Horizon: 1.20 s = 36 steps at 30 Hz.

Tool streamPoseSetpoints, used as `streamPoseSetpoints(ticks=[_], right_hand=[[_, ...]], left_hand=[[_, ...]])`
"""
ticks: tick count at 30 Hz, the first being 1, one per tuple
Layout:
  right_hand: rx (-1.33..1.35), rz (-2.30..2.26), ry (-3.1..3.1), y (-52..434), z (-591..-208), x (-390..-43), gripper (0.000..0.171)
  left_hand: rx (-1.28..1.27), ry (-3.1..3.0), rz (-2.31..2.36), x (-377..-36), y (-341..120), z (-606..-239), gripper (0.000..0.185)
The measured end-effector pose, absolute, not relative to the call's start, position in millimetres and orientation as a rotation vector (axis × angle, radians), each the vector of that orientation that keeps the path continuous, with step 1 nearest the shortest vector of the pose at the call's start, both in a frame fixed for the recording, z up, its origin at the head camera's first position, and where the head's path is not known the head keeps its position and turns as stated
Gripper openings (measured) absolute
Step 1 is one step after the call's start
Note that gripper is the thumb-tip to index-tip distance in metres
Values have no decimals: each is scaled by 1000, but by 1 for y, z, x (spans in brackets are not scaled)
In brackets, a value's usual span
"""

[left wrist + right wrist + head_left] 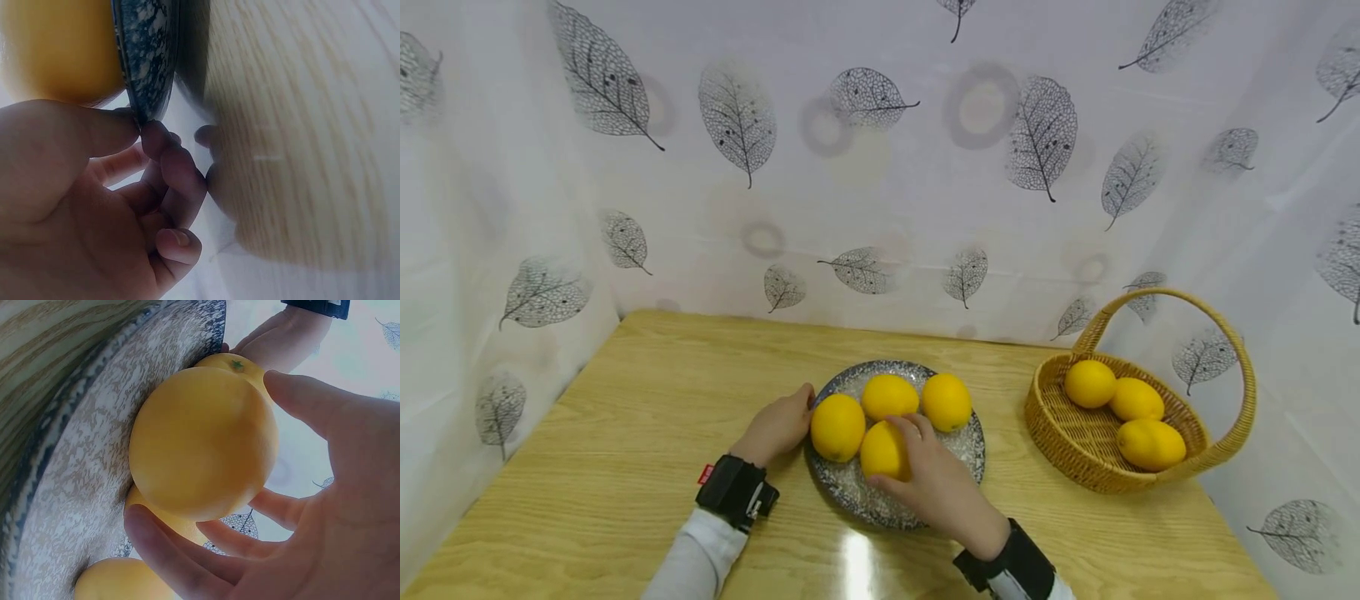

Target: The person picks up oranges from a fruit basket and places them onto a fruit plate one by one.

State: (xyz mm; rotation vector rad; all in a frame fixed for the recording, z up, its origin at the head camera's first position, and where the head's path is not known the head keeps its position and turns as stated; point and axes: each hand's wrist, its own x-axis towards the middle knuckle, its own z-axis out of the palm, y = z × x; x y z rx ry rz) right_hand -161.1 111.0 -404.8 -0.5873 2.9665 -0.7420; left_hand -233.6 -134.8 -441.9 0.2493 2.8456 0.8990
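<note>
A speckled blue-grey plate sits mid-table with several yellow lemons on it. My left hand is at the plate's left edge; in the left wrist view its thumb and fingers pinch the plate rim, with a lemon just above. My right hand reaches over the plate's near side and grips the front lemon. In the right wrist view its thumb and fingers curl round that lemon, which rests on the plate.
A woven handled basket stands at the right of the wooden table and holds three more lemons. White leaf-print cloth walls the table at the back and on both sides.
</note>
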Motion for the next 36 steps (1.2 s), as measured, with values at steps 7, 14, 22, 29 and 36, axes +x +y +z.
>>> streamPoseSetpoints(ticks=[7, 14, 22, 29, 36], right_hand=[[-604, -735, 2975, 112, -405, -160, 77], [-642, -731, 2976, 112, -405, -161, 74], [-638, -731, 2966, 113, -403, -160, 74], [-634, -706, 2978, 113, -397, -162, 71], [-616, -689, 3004, 116, -391, -168, 67]], left_hand=[[243, 2843, 886, -234, -134, -441, 12], [234, 2838, 884, -236, -132, -440, 15], [231, 2836, 877, -237, -132, -443, 17], [220, 2829, 895, -238, -133, -447, 16], [217, 2825, 892, -238, -135, -447, 16]])
